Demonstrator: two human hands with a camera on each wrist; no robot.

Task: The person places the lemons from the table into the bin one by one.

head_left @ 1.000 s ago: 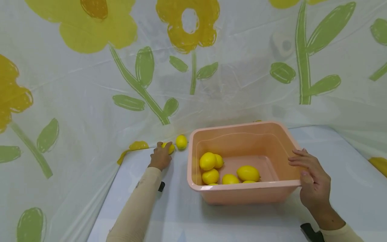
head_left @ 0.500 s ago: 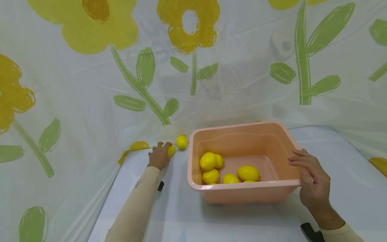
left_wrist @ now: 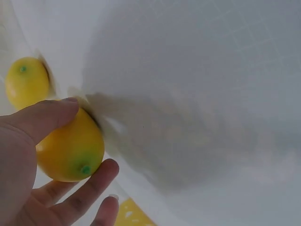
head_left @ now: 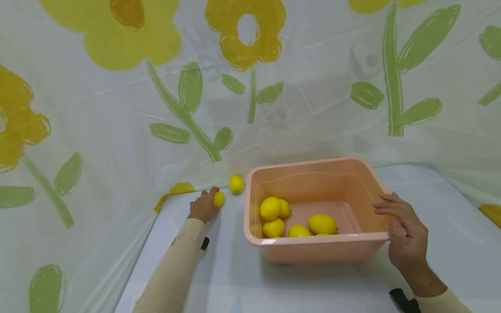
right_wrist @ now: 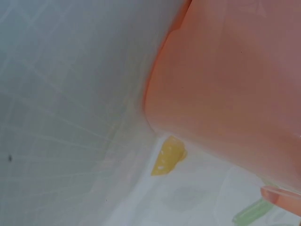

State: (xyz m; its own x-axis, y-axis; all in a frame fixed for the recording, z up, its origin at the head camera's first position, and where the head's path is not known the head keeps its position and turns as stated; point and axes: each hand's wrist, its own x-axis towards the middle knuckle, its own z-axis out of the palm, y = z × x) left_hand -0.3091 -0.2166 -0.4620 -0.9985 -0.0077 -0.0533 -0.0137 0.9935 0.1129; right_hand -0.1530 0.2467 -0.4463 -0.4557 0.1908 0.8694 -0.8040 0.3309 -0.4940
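Observation:
My left hand (head_left: 202,207) holds a yellow lemon (head_left: 218,199) at the table's far edge. In the left wrist view the thumb lies over this lemon (left_wrist: 73,146) and the fingers curve under its other side. A second lemon (head_left: 236,184) sits just behind it, beside the basin. Several lemons (head_left: 322,224) lie inside the pink plastic basin (head_left: 313,253), mostly toward its left and front; the near wall hides part of some. My right hand (head_left: 409,239) grips the basin's right rim near the front corner. Only the basin's outer wall (right_wrist: 225,94) shows in the right wrist view, without the hand.
A white table (head_left: 235,278) carries the basin. Behind and to the left hangs a white curtain (head_left: 305,126) printed with yellow flowers and green leaves, meeting the table's far edge. Dark straps (head_left: 403,301) show by both wrists.
My left hand has drawn the lemon slightly left and nearer, away from the second lemon, with more of it showing. The right hand and the basin keep their places.

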